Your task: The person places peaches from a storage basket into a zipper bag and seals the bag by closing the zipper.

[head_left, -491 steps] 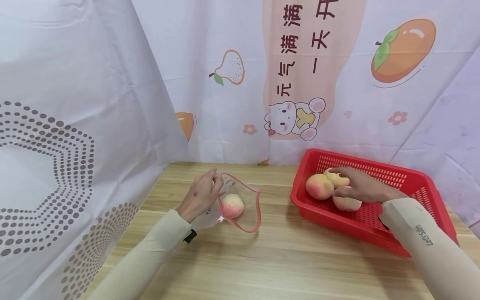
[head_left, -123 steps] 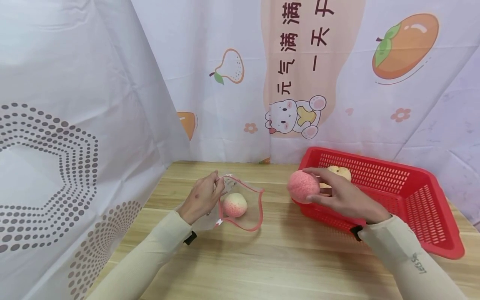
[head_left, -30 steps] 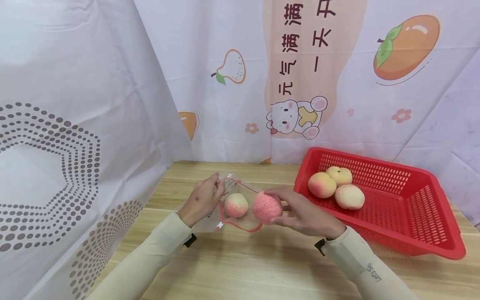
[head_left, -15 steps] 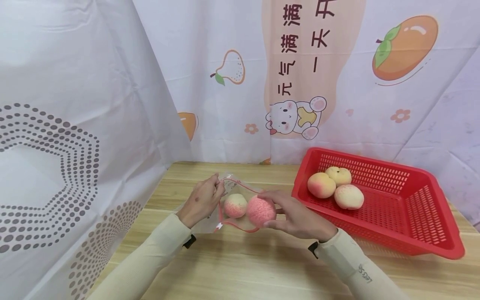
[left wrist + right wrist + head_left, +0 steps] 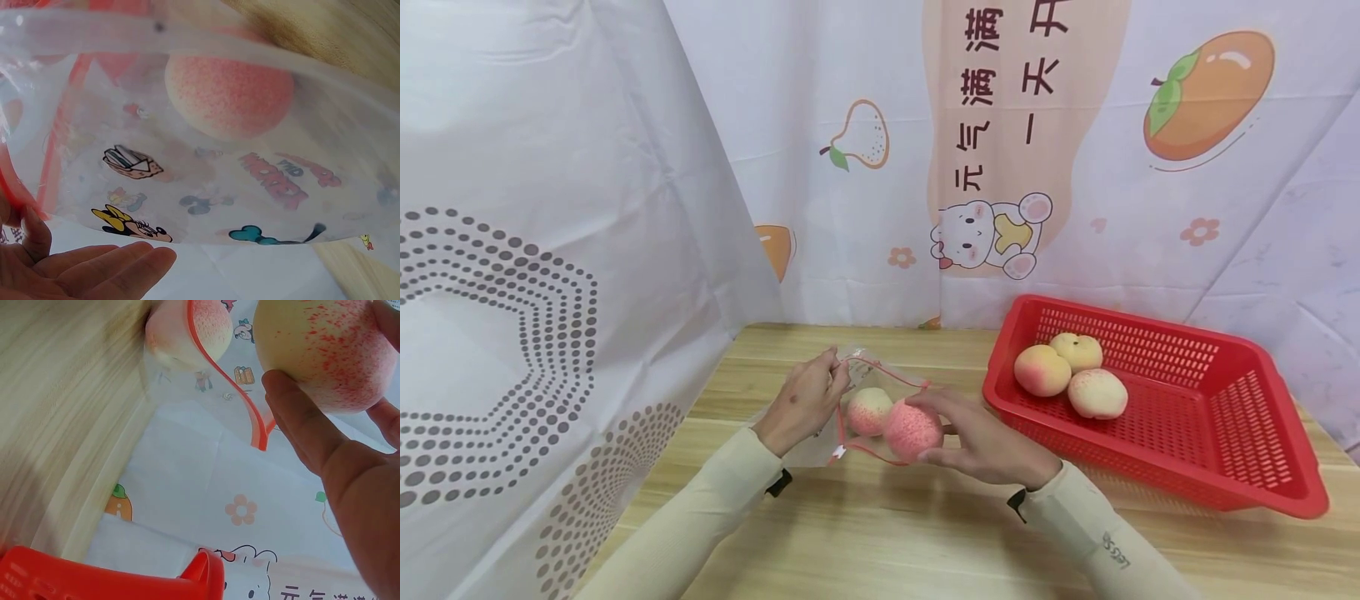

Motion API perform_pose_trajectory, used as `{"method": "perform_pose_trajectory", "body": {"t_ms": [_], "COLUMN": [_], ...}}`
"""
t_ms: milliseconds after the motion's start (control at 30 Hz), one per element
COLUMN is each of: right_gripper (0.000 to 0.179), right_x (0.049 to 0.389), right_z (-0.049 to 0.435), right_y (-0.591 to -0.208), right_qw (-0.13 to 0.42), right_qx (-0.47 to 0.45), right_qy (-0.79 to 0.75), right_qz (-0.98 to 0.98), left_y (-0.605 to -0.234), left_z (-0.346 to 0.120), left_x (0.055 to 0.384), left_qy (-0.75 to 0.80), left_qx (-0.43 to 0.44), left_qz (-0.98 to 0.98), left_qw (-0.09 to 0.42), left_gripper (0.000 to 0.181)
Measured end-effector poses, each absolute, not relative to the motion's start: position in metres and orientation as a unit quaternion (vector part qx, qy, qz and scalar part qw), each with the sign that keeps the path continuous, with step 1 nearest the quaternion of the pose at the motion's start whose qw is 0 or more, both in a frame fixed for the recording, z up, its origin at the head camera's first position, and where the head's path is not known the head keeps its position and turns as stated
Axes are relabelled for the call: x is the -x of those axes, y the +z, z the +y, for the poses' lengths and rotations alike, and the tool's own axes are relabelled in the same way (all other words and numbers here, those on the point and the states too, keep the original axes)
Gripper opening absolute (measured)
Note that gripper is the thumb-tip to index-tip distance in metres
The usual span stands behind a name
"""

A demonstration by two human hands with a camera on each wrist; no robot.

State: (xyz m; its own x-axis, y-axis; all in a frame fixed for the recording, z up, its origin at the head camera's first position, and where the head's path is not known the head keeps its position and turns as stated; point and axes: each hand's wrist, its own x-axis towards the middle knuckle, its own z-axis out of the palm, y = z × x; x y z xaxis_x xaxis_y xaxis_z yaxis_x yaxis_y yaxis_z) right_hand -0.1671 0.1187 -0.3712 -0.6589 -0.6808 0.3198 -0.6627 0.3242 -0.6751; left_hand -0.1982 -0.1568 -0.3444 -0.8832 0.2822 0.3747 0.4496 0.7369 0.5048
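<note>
Below centre of the frame, the right hand (image 5: 981, 439) grasps a pink peach (image 5: 913, 430), which lies between fingers above and thumb below, at the mouth of a clear bag (image 5: 200, 178); the left hand (image 5: 802, 401) pinches the bag's red rim, a second peach (image 5: 868, 411) resting inside

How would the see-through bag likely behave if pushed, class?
The bag would probably flop, since its see-through wall looks thin. Its mouth might sag without the left hand gripping its edge. The round peach lying inside could roll, shifting it.
</note>
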Motion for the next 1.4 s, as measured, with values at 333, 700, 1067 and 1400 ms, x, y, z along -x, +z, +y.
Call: {"method": "perform_pose_trajectory", "body": {"t_ms": [333, 700, 1067, 1400], "right_gripper": [0.063, 0.061, 0.045, 0.043], "right_x": [0.167, 0.168, 0.167, 0.169], "right_z": [0.118, 0.101, 0.109, 0.126], "right_y": [-0.371, -0.377, -0.376, -0.375], "right_qw": [-0.01, -0.04, -0.112, -0.147], "right_qx": [0.413, 0.419, 0.387, 0.375], "right_qy": [-0.375, -0.33, -0.342, -0.354], "right_qz": [0.83, 0.845, 0.849, 0.844], "left_y": [-0.344, -0.342, -0.333, -0.327], "left_z": [-0.155, -0.153, -0.144, -0.139], "left_x": [0.199, 0.199, 0.2, 0.199], "left_qy": [-0.305, -0.317, -0.304, -0.341], "left_qx": [0.198, 0.192, 0.176, 0.161], "left_qz": [-0.921, -0.921, -0.926, -0.92], "left_qw": [0.137, 0.122, 0.141, 0.106], "left_gripper": [0.029, 0.03, 0.027, 0.029]}}
